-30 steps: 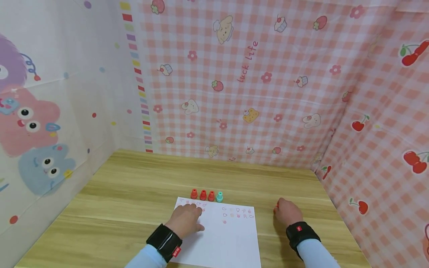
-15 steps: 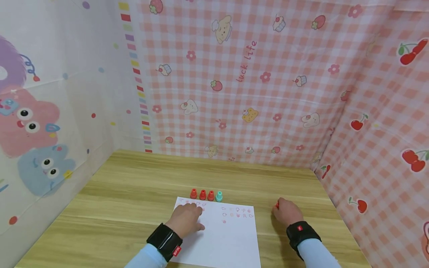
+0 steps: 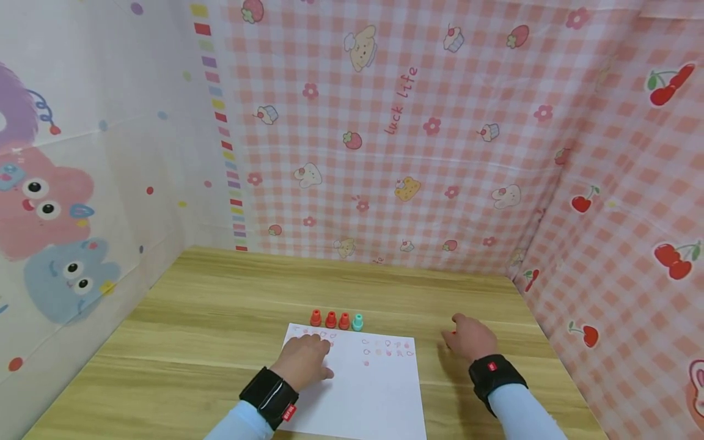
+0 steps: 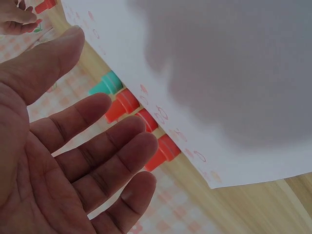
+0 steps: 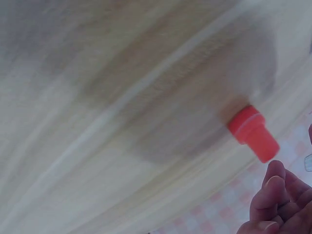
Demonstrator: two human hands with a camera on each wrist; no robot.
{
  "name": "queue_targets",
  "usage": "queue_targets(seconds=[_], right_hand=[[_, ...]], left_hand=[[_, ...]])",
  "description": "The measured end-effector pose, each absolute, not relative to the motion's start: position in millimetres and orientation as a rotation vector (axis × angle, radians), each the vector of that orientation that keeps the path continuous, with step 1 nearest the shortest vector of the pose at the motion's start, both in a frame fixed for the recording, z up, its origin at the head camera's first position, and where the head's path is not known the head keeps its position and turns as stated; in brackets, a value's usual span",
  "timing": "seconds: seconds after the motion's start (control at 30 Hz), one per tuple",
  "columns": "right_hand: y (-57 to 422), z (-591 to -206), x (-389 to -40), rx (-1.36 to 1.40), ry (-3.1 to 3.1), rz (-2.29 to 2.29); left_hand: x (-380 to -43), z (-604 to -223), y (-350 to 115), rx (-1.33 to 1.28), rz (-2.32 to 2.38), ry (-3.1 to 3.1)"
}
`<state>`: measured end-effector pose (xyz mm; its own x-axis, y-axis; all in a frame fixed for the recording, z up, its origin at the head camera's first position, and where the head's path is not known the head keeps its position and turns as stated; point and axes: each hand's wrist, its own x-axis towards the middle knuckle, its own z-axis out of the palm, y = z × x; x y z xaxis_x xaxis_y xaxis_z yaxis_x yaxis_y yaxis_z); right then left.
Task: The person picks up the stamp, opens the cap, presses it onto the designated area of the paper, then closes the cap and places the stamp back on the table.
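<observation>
A white sheet of paper (image 3: 368, 397) lies on the table, with small pink and red prints along its top. My left hand (image 3: 305, 360) is over its upper left part, fingers relaxed and holding nothing. Just past the sheet's far edge stand three red stamps (image 3: 331, 320) and a teal stamp (image 3: 358, 322) in a row. To the right of the paper, a red stamp (image 5: 253, 134) stands on its wide end on the wood. My right hand (image 3: 474, 339) is beside it, thumb and index finger parted, fingertips (image 5: 276, 168) close to the narrow handle end.
The wooden table (image 3: 220, 281) is bounded by a pink checked cloth (image 3: 385, 153) at the back and cloth walls on both sides. Black bands circle both wrists, the left band (image 3: 269, 398) close above the paper's left edge.
My right hand's index finger has lifted and spread from the thumb, loosening from the red stamp. The left hand stays where it was. The head view has shifted slightly.
</observation>
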<state>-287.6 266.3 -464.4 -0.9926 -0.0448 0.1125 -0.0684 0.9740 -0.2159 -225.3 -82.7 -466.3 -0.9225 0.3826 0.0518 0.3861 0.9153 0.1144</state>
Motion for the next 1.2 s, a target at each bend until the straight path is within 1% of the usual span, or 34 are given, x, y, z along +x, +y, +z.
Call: queue_targets(seconds=[0.3, 1.2], right_hand=[[245, -452, -290, 0.109, -3.010, 0.324], [169, -458, -297, 0.234, -3.056, 0.372]], left_hand=[[-225, -463, -82, -0.608, -0.179, -3.084], [-224, -461, -80, -0.604, -0.165, -3.075]])
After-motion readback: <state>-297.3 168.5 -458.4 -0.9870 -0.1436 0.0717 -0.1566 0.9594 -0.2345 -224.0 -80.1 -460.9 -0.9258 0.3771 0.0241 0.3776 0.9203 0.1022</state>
